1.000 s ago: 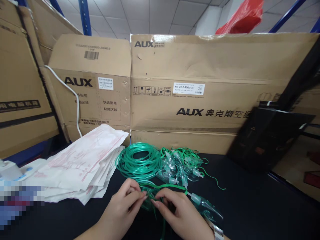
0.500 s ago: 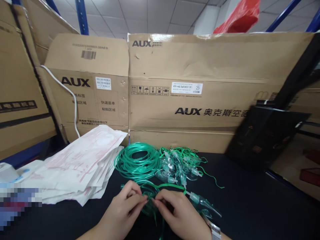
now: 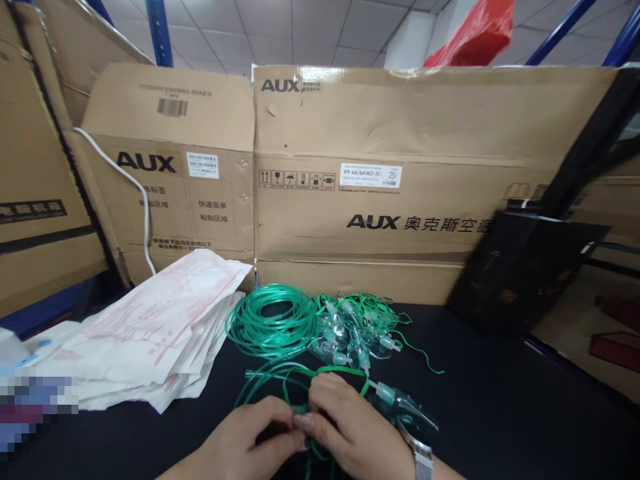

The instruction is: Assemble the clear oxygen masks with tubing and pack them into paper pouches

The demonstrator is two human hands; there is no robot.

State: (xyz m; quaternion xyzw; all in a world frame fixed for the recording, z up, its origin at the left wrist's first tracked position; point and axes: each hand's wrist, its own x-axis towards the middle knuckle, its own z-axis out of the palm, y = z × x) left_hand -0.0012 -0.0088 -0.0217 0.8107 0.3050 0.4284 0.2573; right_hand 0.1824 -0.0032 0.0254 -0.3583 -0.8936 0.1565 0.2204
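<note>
Left hand (image 3: 245, 437) and right hand (image 3: 353, 430): fingers pinching green tubing (image 3: 280, 380); tubing coil (image 3: 270, 320) at 12 o'clock, on bench (image 3: 500, 413).

Both hands, left (image 3: 250, 437) and right (image 3: 350, 427), pinch green tubing (image 3: 280, 380); mask (image 3: 405, 408) beside.

Cardboard boxes (image 3: 380, 120) read AUX; label (image 3: 371, 175) perhaps 25.

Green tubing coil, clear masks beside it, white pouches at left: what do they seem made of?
Green tubing coil: soft translucent plastic, probably vinyl; it lies in loose glossy loops. Clear masks: thin clear plastic, shiny with glints. White pouches: matte paper; flat, creased, printed pink. Left hand and right hand pinch a similar green strand.
</note>
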